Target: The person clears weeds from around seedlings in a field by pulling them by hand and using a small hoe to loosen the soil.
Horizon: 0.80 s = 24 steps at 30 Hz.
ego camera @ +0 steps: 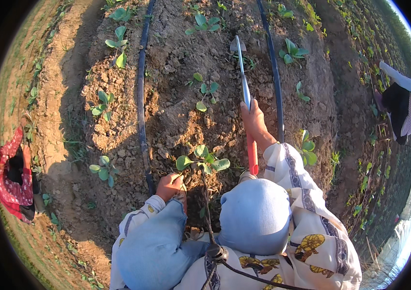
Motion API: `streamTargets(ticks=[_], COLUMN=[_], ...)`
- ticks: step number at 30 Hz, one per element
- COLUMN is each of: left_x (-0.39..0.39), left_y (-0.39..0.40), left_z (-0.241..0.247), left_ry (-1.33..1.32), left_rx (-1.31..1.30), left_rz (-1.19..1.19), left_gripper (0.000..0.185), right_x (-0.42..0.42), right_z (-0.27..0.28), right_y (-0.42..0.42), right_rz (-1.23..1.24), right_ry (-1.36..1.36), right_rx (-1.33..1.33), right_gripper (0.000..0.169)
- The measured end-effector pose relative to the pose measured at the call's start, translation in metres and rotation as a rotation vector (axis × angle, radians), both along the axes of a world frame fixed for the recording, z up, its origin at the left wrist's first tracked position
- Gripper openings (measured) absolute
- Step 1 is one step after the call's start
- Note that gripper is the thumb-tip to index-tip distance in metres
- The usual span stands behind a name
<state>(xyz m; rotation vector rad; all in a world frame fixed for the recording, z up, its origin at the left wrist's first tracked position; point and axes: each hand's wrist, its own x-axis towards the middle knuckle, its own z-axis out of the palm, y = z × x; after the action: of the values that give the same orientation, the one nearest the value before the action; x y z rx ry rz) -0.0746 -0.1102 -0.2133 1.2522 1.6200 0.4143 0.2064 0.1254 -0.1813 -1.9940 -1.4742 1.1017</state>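
Note:
My right hand (pixel 254 121) grips a hand hoe (pixel 242 65) with a red handle and a long metal shaft. Its pointed metal blade rests at the soil, ahead of me, beside some small weeds (pixel 250 62). Low in front of my left knee, my left hand (pixel 171 185) has its fingers curled together near the ground; whether anything is pinched in them is unclear. Just to the right of that hand grows a leafy seedling (pixel 205 159), close to my knees. Another young plant (pixel 205 92) stands farther up the bed, left of the hoe shaft.
Two black drip-irrigation hoses (pixel 142 83) (pixel 273 69) run lengthwise along the cloddy bed. More seedlings (pixel 102 105) (pixel 293 52) grow outside them. A dark cord (pixel 207 203) hangs before me. People crouch at far left (pixel 15 181) and far right (pixel 406 101).

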Motion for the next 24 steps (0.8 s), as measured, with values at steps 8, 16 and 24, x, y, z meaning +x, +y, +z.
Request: streamTargets(ticks=[8,16,24], left_x=[-0.006,0.015,0.075], left_y=[-0.006,0.078,0.105], left_z=[-0.01,0.044,0.1], left_ry=[-0.034,-0.27,-0.805], left_rx=[-0.056,-0.041,-0.213], left_rz=[-0.049,-0.088,0.393], left_gripper=[0.023,0.039,0.041], right_x=[0.015,-0.027,-0.117], right_z=[0.016,0.027,0.05], right_y=[-0.052,0.001,-0.042], right_rz=[-0.037,-0.042,0.3], right_ry=[0.138,0.375,0.739], right_rx=[-0.053,0.103,0.183], right_gripper=[0.026,0.024,0.026])
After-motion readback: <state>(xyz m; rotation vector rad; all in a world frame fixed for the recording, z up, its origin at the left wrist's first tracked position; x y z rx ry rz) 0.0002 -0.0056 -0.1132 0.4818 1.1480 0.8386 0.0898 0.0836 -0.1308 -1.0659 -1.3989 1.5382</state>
